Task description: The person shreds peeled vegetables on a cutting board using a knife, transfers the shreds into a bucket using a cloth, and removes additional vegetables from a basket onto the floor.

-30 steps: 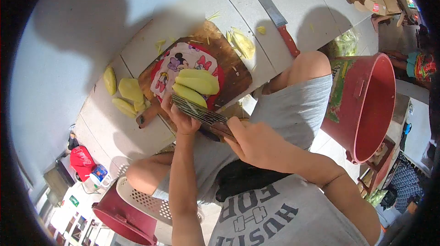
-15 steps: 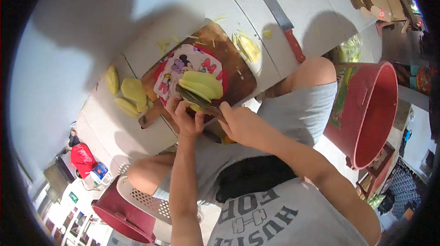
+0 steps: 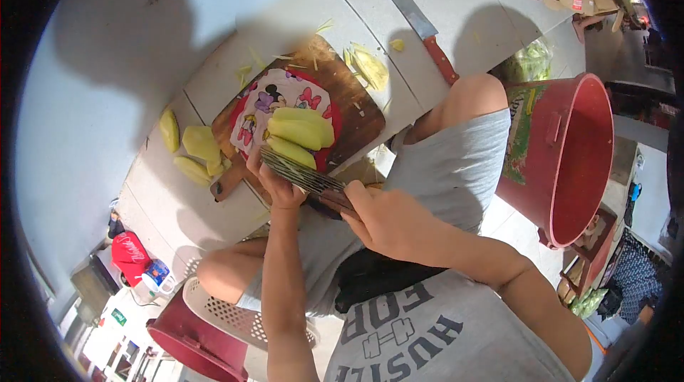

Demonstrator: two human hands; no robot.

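Observation:
My right hand (image 3: pixel 392 220) grips the brown handle of a multi-bladed knife (image 3: pixel 303 174), whose stacked thin blades point left. Close against the blades' far end, my left hand (image 3: pixel 278 186) has its fingers curled; whatever they hold is hidden behind the blades. Just beyond the blades, peeled pale-green fruit pieces (image 3: pixel 296 129), which look like green mango, lie on a red-edged cartoon-print cloth (image 3: pixel 249 115). Under the cloth is a wooden chopping board (image 3: pixel 360 115), its handle toward the lower left.
More peeled pieces (image 3: pixel 201 143) lie left of the board. Fruit scraps (image 3: pixel 370 69) and a red-handled knife (image 3: pixel 420 26) rest on the tiles beyond it. A large red bucket (image 3: pixel 524 147) stands at right, beside a plastic bag (image 3: pixel 531 61). At lower left are a perforated basket (image 3: pixel 224 311) and another red tub (image 3: pixel 192 339).
The multi-bladed knife has come down and toward me, off the fruit pieces, and more of its blades show. The piece seen below it is now hidden. The view has shifted slightly.

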